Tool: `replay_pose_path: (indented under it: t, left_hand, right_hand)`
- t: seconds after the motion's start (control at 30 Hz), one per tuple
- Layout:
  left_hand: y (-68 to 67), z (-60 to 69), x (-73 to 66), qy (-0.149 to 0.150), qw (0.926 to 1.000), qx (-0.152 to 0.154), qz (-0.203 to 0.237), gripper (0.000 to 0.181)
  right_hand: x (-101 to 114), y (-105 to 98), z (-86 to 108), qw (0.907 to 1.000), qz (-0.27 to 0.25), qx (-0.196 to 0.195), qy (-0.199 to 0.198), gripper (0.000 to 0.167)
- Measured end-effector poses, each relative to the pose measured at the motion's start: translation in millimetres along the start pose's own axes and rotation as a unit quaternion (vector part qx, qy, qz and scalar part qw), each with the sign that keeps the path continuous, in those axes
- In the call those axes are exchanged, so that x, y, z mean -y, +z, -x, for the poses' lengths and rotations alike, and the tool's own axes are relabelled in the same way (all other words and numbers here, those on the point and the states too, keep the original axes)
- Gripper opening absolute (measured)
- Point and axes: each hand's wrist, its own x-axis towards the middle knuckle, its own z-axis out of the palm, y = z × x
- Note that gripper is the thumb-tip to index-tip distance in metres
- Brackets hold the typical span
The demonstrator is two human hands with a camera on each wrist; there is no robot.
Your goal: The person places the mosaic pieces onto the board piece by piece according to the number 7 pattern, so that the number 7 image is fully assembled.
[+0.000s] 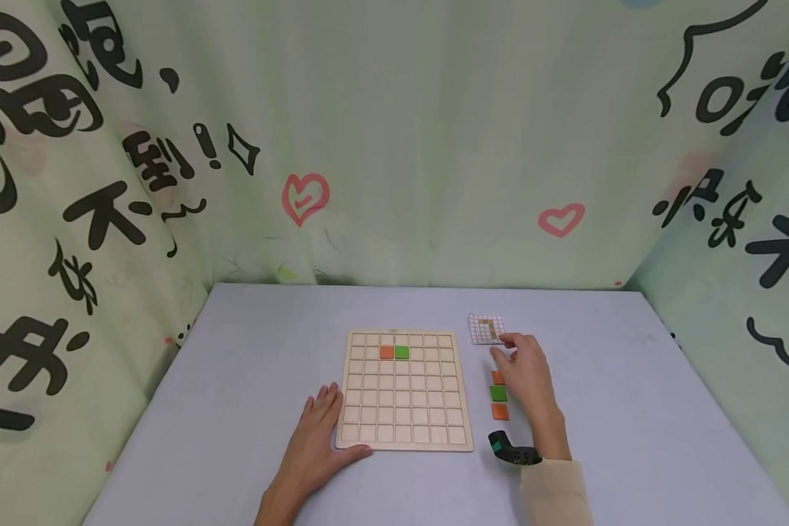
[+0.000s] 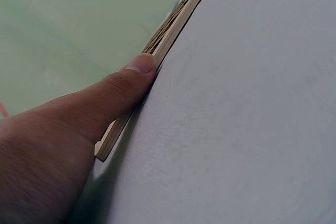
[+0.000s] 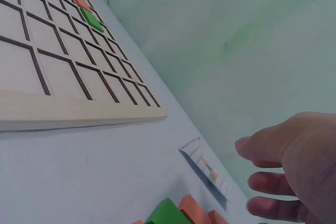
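A wooden grid board (image 1: 404, 431) lies on the table, with an orange tile (image 1: 386, 352) and a green tile (image 1: 402, 352) side by side in its second row from the back. My left hand (image 1: 318, 442) rests at the board's near left corner, fingers straight by the left side and thumb (image 2: 140, 64) against the front edge. To the right, my right hand (image 1: 527, 372) hovers beside a small printed pattern card (image 1: 485, 329), fingers loosely bent, thumb apart, no tile visible between them. Just below it is a column of loose tiles, including a green one (image 1: 498, 394) and an orange one (image 1: 500, 412).
A white table (image 1: 237, 380) carries everything. Curtains (image 1: 427, 146) with black writing and red hearts enclose its back and sides. A black wrist device (image 1: 516, 451) sits on my right wrist, above a beige sleeve (image 1: 555, 489).
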Motion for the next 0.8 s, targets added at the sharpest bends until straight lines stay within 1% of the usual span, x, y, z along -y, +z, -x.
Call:
replay_pose_path:
  t: [0.27, 0.37, 0.47, 0.63, 0.8]
  left_hand:
    - [1.1, 0.3, 0.8, 0.0, 1.0, -0.001, 0.002, 0.108]
    - [1.6, 0.1, 1.1, 0.004, 1.0, -0.004, 0.001, 0.108]
    - [1.4, 0.1, 1.0, 0.0, 1.0, -0.001, 0.005, 0.108]
    - [1.1, 0.2, 0.9, -0.012, 0.9998, 0.008, 0.011, 0.109]
    - [0.9, 0.0, 0.8, -0.008, 1.0, 0.004, 0.004, 0.109]
  right_hand:
    - [-13, -1, -2.7, 0.9999, -0.001, 0.002, 0.012, 0.041]
    - [-16, -2, -2.4, 0.9998, 0.001, 0.006, 0.018, 0.042]
    - [-18, -3, -1.7, 0.9996, 0.003, 0.013, 0.025, 0.043]
    - [-22, -4, -0.4, 0.9987, 0.014, 0.026, 0.042, 0.044]
    - [-25, -2, 0.1, 0.9976, 0.031, 0.031, 0.053, 0.04]
